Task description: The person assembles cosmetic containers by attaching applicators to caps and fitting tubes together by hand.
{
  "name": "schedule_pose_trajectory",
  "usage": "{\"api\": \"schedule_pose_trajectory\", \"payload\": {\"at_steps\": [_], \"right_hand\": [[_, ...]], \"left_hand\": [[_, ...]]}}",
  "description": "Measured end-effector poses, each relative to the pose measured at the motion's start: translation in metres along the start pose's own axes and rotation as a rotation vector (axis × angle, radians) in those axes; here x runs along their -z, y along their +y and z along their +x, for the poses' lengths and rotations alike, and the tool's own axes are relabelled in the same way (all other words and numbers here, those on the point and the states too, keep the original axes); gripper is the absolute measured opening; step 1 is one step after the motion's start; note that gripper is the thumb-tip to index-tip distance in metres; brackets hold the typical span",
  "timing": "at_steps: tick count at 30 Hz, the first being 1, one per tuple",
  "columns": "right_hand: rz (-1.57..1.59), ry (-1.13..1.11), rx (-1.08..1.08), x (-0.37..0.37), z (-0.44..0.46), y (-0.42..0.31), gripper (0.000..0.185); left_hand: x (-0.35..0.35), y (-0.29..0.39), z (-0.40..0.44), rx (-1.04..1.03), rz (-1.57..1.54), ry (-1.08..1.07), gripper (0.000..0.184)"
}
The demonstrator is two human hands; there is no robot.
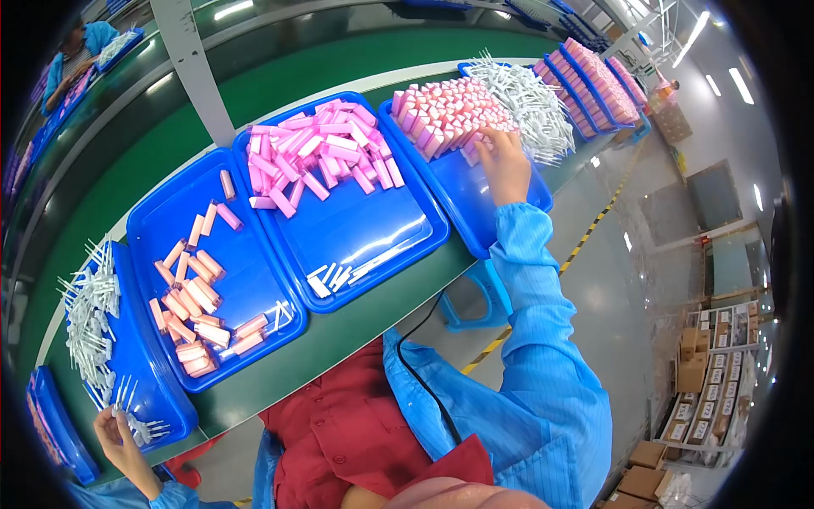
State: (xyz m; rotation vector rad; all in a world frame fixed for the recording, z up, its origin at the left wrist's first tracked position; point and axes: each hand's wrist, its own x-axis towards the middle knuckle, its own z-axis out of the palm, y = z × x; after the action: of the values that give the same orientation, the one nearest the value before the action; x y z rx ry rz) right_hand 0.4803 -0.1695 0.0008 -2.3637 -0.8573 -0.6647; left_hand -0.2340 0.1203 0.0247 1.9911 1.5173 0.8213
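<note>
I count one stool [475, 299], two white heaps [89, 331] and about twenty orange blocks [200, 293]; pink blocks [342, 149] are too many for exact counting.

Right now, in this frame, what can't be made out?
All in the head view:
- Right hand: its own fingers hide whether it grips or only touches a block.
- Left hand: too small to tell which white sticks it holds, if any.
- Small far-left tray: contents too small and distorted near the dark lens edge.
- Carton labels: too small to read.
- White pile: its upper pieces hide those underneath.
</note>
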Motion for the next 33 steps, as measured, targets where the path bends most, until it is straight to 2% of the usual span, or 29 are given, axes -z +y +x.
{"api": "schedule_pose_trajectory", "payload": {"at_steps": [2, 6, 8, 11, 13, 15, 16, 17, 19, 20, 21, 23, 26, 33], "right_hand": [[-0.004, 0.046, 0.058, -0.007, -0.001, 0.009, 0.023], [-0.004, 0.073, 0.112, -0.018, 0.000, 0.022, 0.022], [0.001, 0.066, 0.136, -0.011, -0.001, 0.018, 0.022], [0.018, 0.149, 0.176, 0.010, -0.002, -0.010, 0.018], [0.071, 0.181, 0.146, 0.026, -0.007, -0.039, 0.015], [0.222, 0.134, 0.252, 0.021, -0.018, -0.068, 0.012], [0.208, 0.125, 0.342, 0.009, -0.024, -0.078, 0.012], [0.221, 0.064, 0.362, -0.002, -0.029, -0.091, 0.012], [0.223, 0.012, 0.350, -0.036, -0.037, -0.102, 0.009], [0.103, -0.097, 0.315, -0.043, -0.038, -0.108, 0.009], [-0.012, -0.207, 0.269, -0.048, -0.035, -0.112, 0.009], [-0.015, -0.268, 0.261, -0.057, -0.037, -0.118, 0.010], [-0.033, -0.430, 0.193, -0.052, -0.045, -0.126, 0.021], [-0.034, -0.289, 0.203, -0.058, -0.057, -0.137, 0.025]], "left_hand": [[-0.001, 0.012, -0.011, 0.076, -0.204, -0.012, 0.027], [-0.022, 0.042, -0.026, 0.101, -0.648, -0.022, 0.039], [-0.042, 0.049, -0.031, 0.045, -0.806, -0.060, 0.039], [-0.073, 0.069, -0.046, 0.025, -0.937, -0.092, 0.039], [-0.088, 0.078, -0.052, 0.057, -1.020, -0.204, 0.038], [-0.110, 0.102, -0.056, 0.050, -1.095, -0.313, 0.036], [-0.122, 0.115, -0.056, 0.046, -1.116, -0.377, 0.036], [-0.138, 0.139, -0.061, 0.119, -1.113, -0.263, 0.035], [-0.154, 0.154, -0.063, 0.042, -1.046, -0.362, 0.040], [-0.164, 0.156, -0.062, -0.014, -1.018, -0.390, 0.042], [-0.167, 0.166, -0.066, 0.006, -0.991, -0.412, 0.040], [-0.173, 0.174, -0.072, 0.008, -0.991, -0.427, 0.040], [-0.175, 0.178, -0.079, 0.068, -1.049, -0.416, 0.037], [-0.178, 0.163, -0.074, 0.150, -1.128, -0.439, 0.035]]}}
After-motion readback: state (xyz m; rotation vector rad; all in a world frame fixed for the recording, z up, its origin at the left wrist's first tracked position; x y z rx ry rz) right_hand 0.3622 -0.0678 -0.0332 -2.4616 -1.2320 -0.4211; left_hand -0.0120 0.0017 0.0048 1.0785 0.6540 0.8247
